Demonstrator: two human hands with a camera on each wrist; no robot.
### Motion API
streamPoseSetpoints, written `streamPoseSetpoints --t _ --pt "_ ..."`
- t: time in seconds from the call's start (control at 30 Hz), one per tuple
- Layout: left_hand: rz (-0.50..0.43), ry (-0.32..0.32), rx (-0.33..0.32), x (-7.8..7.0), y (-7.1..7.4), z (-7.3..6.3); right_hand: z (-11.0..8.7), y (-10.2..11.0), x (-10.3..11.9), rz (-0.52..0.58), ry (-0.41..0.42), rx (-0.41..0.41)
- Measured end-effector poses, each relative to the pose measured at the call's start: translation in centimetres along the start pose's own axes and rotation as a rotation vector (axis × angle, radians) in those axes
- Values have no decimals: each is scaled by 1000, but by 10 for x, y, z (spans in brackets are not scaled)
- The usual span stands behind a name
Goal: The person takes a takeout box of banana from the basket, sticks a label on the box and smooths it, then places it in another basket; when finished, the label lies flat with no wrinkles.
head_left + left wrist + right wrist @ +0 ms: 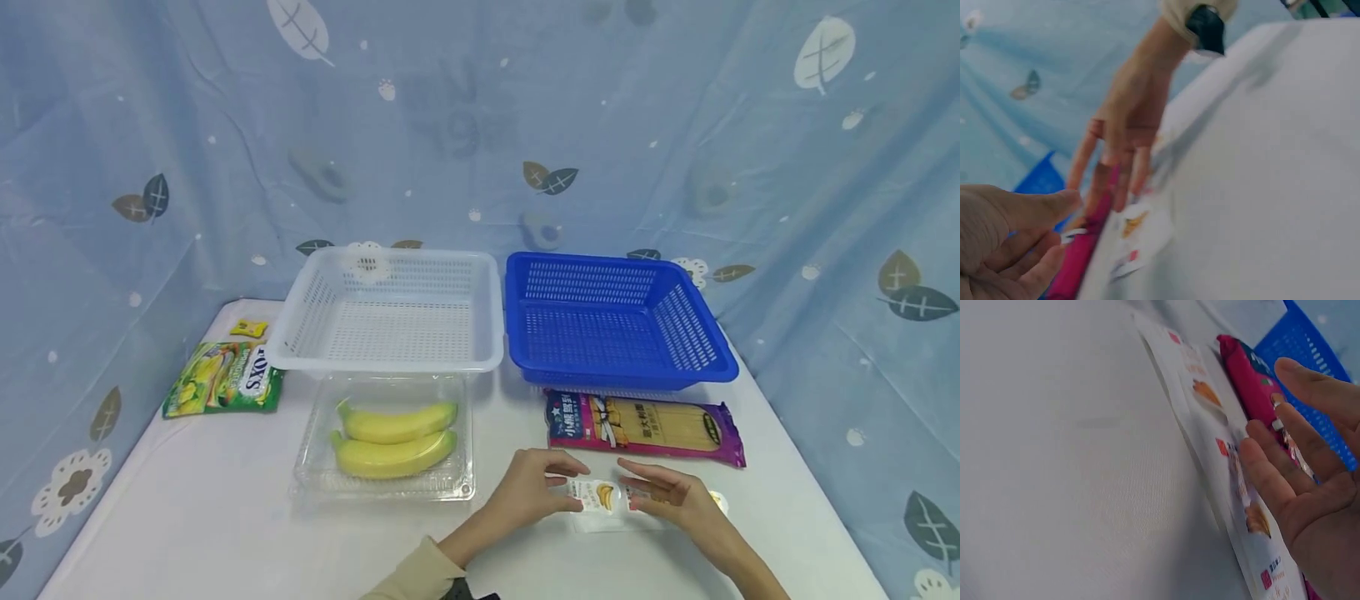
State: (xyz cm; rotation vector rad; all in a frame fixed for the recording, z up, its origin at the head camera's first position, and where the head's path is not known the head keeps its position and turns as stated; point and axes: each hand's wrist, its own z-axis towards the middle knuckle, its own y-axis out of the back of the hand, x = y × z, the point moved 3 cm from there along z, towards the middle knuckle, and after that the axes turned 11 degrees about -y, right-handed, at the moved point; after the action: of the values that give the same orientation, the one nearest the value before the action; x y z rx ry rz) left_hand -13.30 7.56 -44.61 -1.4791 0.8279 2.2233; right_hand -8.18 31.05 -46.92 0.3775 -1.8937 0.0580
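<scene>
I read the packet as lying flat on the bench below and between the hands, its long axis running left to right, roughly parallel to the noodles beyond it. My left hand is at its left end and my right hand is over its right half, neither clearly nearer; both have thumb and fingers apart and grip nothing, though I cannot tell whether any fingertip touches the film. Labels: packet, banana pictures and red marks, small print illegible; noodles, "意大利面"; green bag, "FOX'S".
</scene>
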Motion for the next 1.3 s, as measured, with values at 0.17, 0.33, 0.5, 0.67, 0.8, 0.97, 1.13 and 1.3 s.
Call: streamPoseSetpoints --t 0.17,0.33,0.5,0.67,0.8,0.97,1.13,1.3 --pt "191 19 67 23 -24 18 2 6 -4 -23 -40 10" --pt "236 20 118 37 -31 23 6 3 -4 -52 -113 43" --pt "275 -7 148 39 -32 23 7 -6 -3 -45 -107 67" --pt "271 -33 152 37 -36 17 3 -18 -2 -132 -62 -53" --pt "307 -62 158 36 -38 17 3 -24 5 -292 -28 -160" --pt "389 -84 168 36 -36 21 8 -31 11 -423 83 -288" --pt "426 -91 197 37 -35 21 4 -43 10 -514 473 -323" --pt "459 -95 231 35 -37 20 -13 -49 17 -556 754 -322"
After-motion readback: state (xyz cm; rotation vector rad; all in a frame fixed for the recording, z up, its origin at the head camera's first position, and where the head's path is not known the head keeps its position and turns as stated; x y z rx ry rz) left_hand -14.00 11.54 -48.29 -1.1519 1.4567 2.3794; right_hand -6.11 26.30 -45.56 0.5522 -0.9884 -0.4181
